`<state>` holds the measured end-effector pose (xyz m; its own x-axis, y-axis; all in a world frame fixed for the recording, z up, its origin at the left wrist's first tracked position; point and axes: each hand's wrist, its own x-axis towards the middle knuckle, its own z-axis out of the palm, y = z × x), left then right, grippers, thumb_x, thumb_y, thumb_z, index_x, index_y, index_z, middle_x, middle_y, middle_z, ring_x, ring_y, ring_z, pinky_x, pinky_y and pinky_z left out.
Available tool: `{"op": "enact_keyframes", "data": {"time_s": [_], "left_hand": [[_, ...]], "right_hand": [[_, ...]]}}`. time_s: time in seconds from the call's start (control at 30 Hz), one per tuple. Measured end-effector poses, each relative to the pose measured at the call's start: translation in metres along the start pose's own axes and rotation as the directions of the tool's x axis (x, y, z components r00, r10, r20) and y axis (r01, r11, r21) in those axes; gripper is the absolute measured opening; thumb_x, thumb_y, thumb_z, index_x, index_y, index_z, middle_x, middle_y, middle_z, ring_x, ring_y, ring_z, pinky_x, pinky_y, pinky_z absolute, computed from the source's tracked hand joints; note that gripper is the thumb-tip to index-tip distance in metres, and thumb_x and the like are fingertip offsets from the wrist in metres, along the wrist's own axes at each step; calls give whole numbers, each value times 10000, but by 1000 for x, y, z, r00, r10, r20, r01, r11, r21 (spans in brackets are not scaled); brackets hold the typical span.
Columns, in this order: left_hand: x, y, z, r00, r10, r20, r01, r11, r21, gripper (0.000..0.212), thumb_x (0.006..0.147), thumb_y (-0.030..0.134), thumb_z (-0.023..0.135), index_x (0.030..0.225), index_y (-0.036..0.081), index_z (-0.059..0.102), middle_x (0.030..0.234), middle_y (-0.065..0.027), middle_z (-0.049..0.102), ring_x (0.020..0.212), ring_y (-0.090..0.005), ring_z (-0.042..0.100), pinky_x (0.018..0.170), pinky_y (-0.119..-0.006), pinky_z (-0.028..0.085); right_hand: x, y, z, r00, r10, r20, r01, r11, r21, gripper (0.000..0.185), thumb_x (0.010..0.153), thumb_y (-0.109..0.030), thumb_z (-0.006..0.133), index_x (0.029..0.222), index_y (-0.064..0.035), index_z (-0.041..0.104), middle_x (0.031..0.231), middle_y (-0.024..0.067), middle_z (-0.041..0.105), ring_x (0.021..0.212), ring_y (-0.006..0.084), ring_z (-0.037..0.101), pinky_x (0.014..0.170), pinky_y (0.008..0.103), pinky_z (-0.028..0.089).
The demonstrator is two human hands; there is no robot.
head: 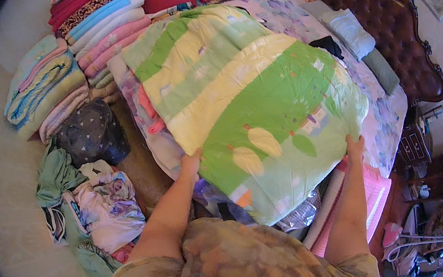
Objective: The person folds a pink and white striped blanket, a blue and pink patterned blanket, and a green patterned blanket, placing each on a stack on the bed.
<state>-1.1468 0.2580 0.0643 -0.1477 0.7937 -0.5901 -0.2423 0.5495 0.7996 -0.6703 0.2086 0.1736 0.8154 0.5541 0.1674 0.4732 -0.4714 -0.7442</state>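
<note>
A green and yellow quilt (237, 97) printed with trees and a house lies spread over the bed. My left hand (192, 164) grips its near left edge. At the near right edge, my right hand (355, 146) holds the same quilt, arms stretched well apart. The near edge of the quilt hangs in a curve between my hands. Beneath it shows the bed's floral sheet (378, 123). Coral-red cloth (150, 106) sticks out under the quilt's left side. The fingertips of both hands are partly hidden by the fabric.
Stacked folded blankets (108, 30) and folded quilts (48, 89) stand left of the bed. A dark patterned bundle (91, 132) and crumpled floral cloth (109, 207) lie nearer. Pink bedding (373, 189) is by my right arm. A tufted leather headboard (371, 17) rises at right.
</note>
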Motion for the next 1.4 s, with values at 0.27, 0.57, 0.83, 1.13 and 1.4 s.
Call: {"op": "enact_keyframes", "data": {"time_s": [0.27,0.57,0.83,1.13,1.4], "left_hand": [[30,-18,-33,875,-325,359,280,944,174,274,766,254,529,930,38,491,806,-92,546,657,-185,544,539,-306,453],[106,9,-94,578,-559,595,258,816,517,221,774,234,525,876,42,486,765,-70,547,678,-185,545,576,-300,461],[239,114,-224,776,-470,420,181,804,566,169,738,203,492,746,37,523,624,-71,538,510,-155,522,465,-270,447],[332,166,-371,969,-230,-87,246,882,402,151,734,131,480,860,49,497,624,-93,534,486,-195,524,445,-297,440],[279,228,-350,934,-356,21,331,887,321,194,763,169,501,907,44,463,717,-81,529,570,-178,536,501,-284,460]], "right_hand": [[-7,71,-6,995,-56,82,44,989,138,536,692,-174,569,1132,19,332,921,130,491,788,173,500,661,253,422],[-112,-47,0,999,39,6,-39,992,118,469,689,-95,562,1117,-1,395,876,101,486,780,189,464,724,269,381],[-194,-182,122,982,-187,-26,156,883,-442,535,627,-110,565,1137,-105,403,1090,199,359,1008,332,348,876,394,279],[-225,-245,204,968,-234,87,241,783,-573,512,647,-168,574,1130,-124,410,1138,190,359,1051,332,341,877,408,283],[-241,-301,268,891,-449,69,452,862,-229,438,683,-112,545,1099,-38,429,1098,170,407,1022,301,387,871,391,300]]}}
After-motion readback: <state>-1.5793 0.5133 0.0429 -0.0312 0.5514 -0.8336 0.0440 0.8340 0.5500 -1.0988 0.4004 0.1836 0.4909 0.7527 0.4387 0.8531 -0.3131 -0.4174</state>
